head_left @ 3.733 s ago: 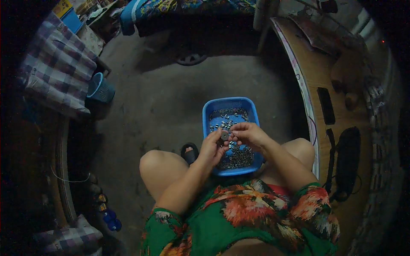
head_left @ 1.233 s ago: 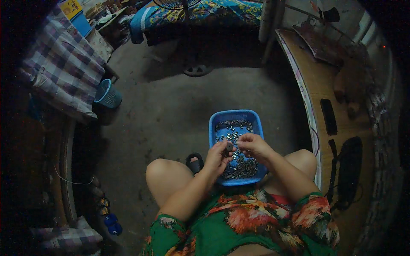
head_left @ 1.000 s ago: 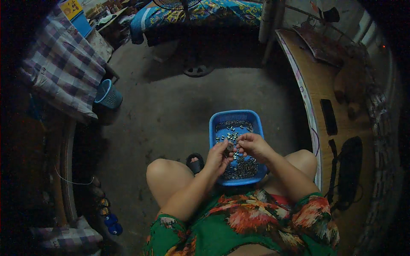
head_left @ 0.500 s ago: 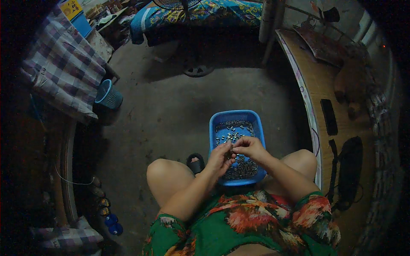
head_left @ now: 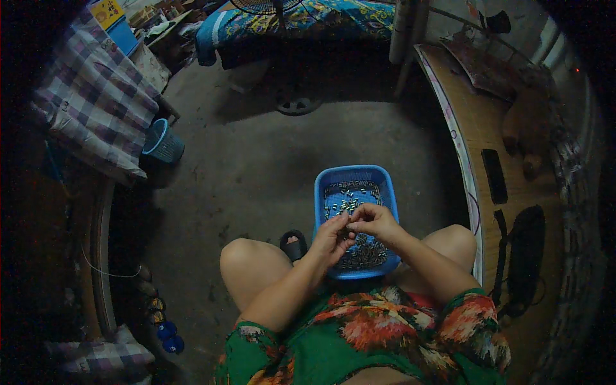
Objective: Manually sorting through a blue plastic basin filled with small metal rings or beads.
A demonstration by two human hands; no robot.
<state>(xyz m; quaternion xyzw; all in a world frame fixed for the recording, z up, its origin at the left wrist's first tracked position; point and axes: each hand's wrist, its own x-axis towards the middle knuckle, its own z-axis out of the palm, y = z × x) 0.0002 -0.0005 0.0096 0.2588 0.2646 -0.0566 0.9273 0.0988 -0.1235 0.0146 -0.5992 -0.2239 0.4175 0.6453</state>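
Observation:
A blue plastic basket stands between my knees. Many small, shiny, metal-looking cylindrical pieces lie in it, heaped at the near end and scattered toward the far end. Above its middle my two hands meet. My left hand is curled with the palm turned inward, its fingertips close to the other hand. My right hand comes from the right, thumb and forefinger pinched together at the left fingertips. Whatever they hold is small and mostly hidden by the fingers.
On the right runs a wooden bench or board with a dark flat object and a black bag. A light-blue bin stands at the left by a checked cloth. A fan base is on the floor ahead.
My right fingers have shifted very slightly at the left fingertips. Both arms and the basket stay where they were.

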